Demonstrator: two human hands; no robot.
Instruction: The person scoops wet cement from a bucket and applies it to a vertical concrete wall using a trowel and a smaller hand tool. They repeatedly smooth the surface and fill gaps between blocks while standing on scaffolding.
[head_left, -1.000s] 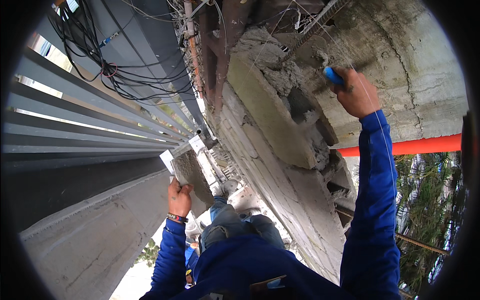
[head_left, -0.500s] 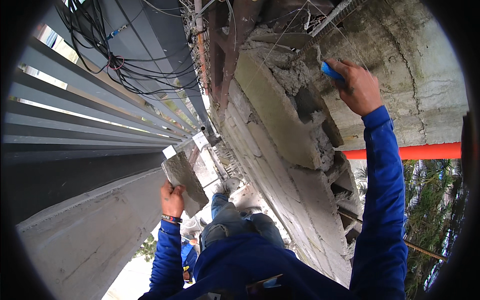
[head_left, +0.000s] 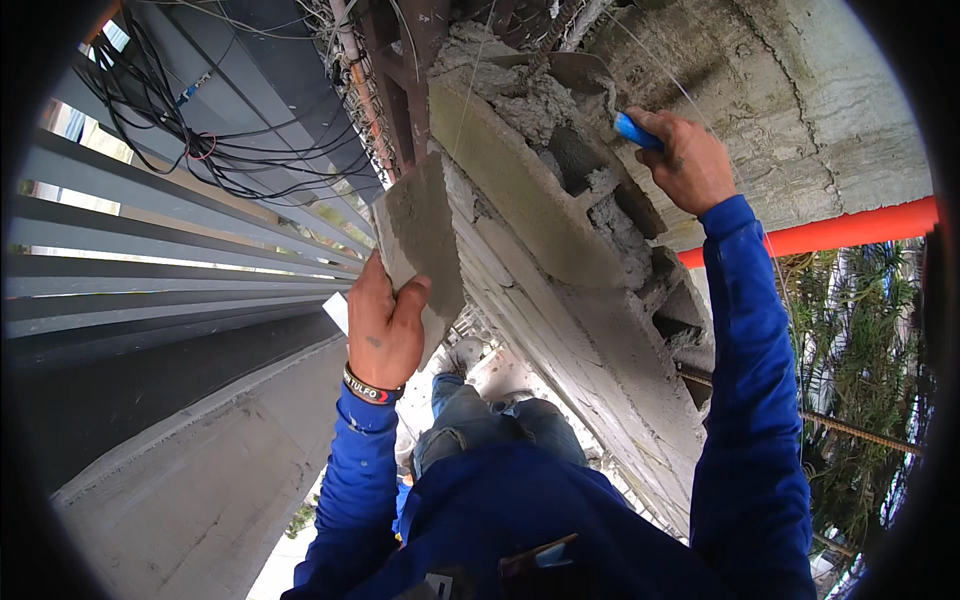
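My left hand point(head_left: 385, 325) grips a flat grey slab point(head_left: 422, 215) by its lower part, thumb across its face. The slab is raised beside the block wall, and a darker, damp-looking patch covers part of it. My right hand point(head_left: 692, 165) is closed around the blue handle point(head_left: 637, 132) of a trowel. Its thin metal blade point(head_left: 582, 68) lies at the wet mortar point(head_left: 525, 100) on top of the wall's far end. Below that mortar is a hollow concrete block point(head_left: 520, 190), with open cells and rough mortar along its upper edge.
Grey slats point(head_left: 180, 235) and looped black cables point(head_left: 215, 150) are on the left. A brown steel post point(head_left: 400, 80) rises at the wall's far end. A thin string crosses above the block. An orange-red pipe point(head_left: 840, 228) and a rusty rebar point(head_left: 860, 433) lie to the right.
My left hand has lifted the slab up and toward the wall's far end. The trowel and right hand have shifted slightly left in the picture, as the whole view has moved.
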